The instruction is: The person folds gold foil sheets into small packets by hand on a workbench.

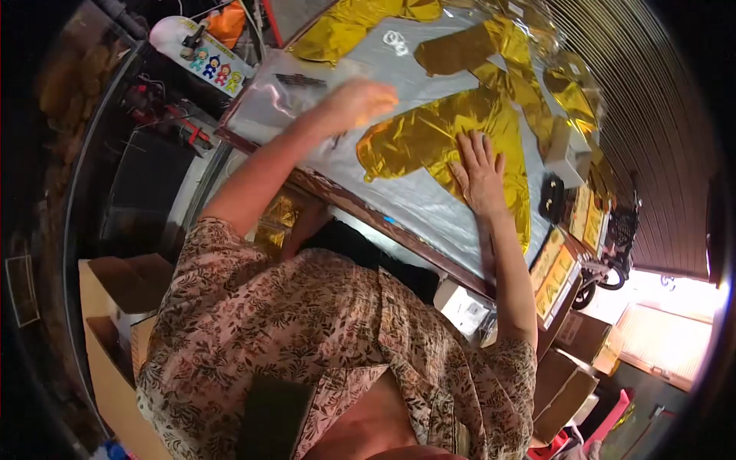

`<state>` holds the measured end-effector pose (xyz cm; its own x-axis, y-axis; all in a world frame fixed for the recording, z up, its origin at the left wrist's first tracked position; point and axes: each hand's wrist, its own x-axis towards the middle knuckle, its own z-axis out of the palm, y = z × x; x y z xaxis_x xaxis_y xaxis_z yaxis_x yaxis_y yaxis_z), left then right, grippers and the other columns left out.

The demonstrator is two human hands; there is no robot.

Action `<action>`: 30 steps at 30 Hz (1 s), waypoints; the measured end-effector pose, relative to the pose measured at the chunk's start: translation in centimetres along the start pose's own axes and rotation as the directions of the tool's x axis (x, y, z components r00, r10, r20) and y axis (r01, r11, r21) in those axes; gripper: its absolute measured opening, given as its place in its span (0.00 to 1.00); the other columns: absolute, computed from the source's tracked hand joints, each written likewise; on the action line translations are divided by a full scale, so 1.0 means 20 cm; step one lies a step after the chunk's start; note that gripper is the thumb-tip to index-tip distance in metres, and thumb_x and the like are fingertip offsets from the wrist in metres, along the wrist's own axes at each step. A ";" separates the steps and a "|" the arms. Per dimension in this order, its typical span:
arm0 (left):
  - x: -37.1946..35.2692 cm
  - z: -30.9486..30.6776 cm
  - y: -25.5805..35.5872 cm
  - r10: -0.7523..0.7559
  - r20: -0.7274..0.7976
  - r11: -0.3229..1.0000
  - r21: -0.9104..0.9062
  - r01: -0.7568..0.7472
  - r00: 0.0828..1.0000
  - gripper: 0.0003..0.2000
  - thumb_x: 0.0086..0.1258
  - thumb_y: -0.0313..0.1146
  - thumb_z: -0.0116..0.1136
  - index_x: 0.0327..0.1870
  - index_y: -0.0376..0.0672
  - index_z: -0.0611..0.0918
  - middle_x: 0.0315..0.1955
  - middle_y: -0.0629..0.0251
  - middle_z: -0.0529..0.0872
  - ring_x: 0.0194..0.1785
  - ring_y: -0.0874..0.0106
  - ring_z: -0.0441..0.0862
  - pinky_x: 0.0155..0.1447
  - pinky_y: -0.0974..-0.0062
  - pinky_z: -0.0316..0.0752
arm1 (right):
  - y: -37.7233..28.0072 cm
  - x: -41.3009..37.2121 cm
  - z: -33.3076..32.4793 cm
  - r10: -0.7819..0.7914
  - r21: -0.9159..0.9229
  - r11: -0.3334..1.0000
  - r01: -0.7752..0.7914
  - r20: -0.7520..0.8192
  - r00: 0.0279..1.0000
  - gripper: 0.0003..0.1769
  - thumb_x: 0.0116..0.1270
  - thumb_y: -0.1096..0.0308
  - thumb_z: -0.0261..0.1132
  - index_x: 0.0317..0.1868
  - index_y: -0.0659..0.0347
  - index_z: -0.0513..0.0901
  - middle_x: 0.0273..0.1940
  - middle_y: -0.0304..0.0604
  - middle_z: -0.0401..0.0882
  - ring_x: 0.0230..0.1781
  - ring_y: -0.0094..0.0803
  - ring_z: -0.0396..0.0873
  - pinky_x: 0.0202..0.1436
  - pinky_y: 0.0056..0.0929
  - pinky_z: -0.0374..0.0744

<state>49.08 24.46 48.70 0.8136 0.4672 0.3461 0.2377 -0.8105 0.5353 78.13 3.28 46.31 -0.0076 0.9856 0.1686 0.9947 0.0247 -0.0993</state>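
Head view: right hand (479,175), spread flat, is pinning gold foil (418,138); blurred left hand (362,102), grip unclear, maybe smoothing; even pressure is advisable.

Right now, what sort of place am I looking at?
Likely a small packing workshop: gold foil shapes lie on a work table, cardboard boxes stand beside it, and printed packets are stacked at its edge.

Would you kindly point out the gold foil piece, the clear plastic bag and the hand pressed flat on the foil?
gold foil piece (410,142), head view, wrinkled middle.
clear plastic bag (272,106), head view, flat middle.
right hand (479,175), head view, back of the hand.
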 end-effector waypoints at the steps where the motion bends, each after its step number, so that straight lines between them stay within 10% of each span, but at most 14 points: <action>1: 0.01 -0.11 -0.10 -0.070 -0.044 0.997 0.022 0.071 0.997 0.13 0.75 0.36 0.65 0.54 0.40 0.90 0.58 0.56 0.90 0.58 0.58 0.89 0.64 0.63 0.82 | 0.00 0.01 0.01 -0.012 0.032 0.999 0.011 0.005 1.000 0.36 0.81 0.45 0.57 0.84 0.45 0.63 0.85 0.45 0.55 0.86 0.51 0.52 0.81 0.72 0.50; 4: 0.08 -0.44 -0.44 -0.298 -0.110 0.945 0.106 0.309 0.948 0.14 0.70 0.41 0.71 0.52 0.44 0.92 0.58 0.57 0.90 0.58 0.62 0.89 0.63 0.66 0.80 | -0.06 0.03 -0.02 0.026 0.043 0.999 -0.028 0.027 0.999 0.36 0.81 0.45 0.57 0.83 0.45 0.63 0.85 0.45 0.55 0.86 0.50 0.52 0.81 0.72 0.50; 11: 0.03 -0.52 -0.98 -0.225 -0.148 0.973 -0.089 0.214 0.963 0.16 0.60 0.41 0.80 0.49 0.51 0.94 0.43 0.61 0.93 0.49 0.69 0.89 0.55 0.71 0.80 | -0.19 0.20 -0.16 0.069 0.051 0.996 -0.073 0.086 0.994 0.33 0.79 0.50 0.62 0.79 0.53 0.71 0.83 0.47 0.60 0.85 0.51 0.55 0.82 0.70 0.50; 17: 0.08 -0.49 -0.98 -0.336 -0.066 0.941 -0.070 0.331 0.940 0.10 0.62 0.36 0.78 0.38 0.40 0.92 0.39 0.66 0.91 0.44 0.72 0.88 0.51 0.72 0.79 | -0.34 0.61 -0.18 -0.231 0.321 0.910 0.263 -0.135 0.964 0.28 0.74 0.69 0.69 0.72 0.63 0.77 0.73 0.53 0.76 0.76 0.53 0.72 0.77 0.45 0.71; 21: 0.09 -0.48 -1.02 -0.234 -0.116 0.972 -0.005 0.235 0.965 0.10 0.66 0.37 0.75 0.39 0.39 0.92 0.35 0.64 0.91 0.41 0.73 0.88 0.48 0.73 0.80 | -0.42 0.97 -0.04 -0.291 0.430 0.829 0.357 -0.214 0.933 0.29 0.71 0.73 0.69 0.72 0.61 0.77 0.70 0.56 0.79 0.72 0.54 0.76 0.73 0.41 0.75; 25: 0.20 -0.55 -1.10 -0.486 0.083 0.868 -0.068 0.491 0.870 0.13 0.70 0.44 0.72 0.41 0.44 0.93 0.36 0.67 0.94 0.40 0.77 0.89 0.49 0.73 0.82 | -0.55 1.38 0.08 -0.283 0.430 0.788 0.441 -0.383 0.879 0.33 0.66 0.77 0.68 0.73 0.54 0.77 0.57 0.61 0.86 0.57 0.56 0.86 0.62 0.40 0.82; 30: 0.27 -0.69 -0.98 -0.502 0.110 0.819 -0.257 0.512 0.858 0.15 0.73 0.42 0.71 0.49 0.38 0.92 0.42 0.70 0.93 0.45 0.80 0.85 0.55 0.76 0.80 | -0.70 1.63 0.15 -0.217 0.566 0.777 0.274 -0.168 0.962 0.21 0.69 0.72 0.69 0.63 0.61 0.83 0.45 0.58 0.90 0.43 0.51 0.89 0.50 0.39 0.85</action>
<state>41.58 47.73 50.81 0.6372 0.7686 -0.0566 0.4752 -0.3340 0.8140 63.56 35.50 50.25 -0.2059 0.9145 0.3484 0.7132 0.3840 -0.5864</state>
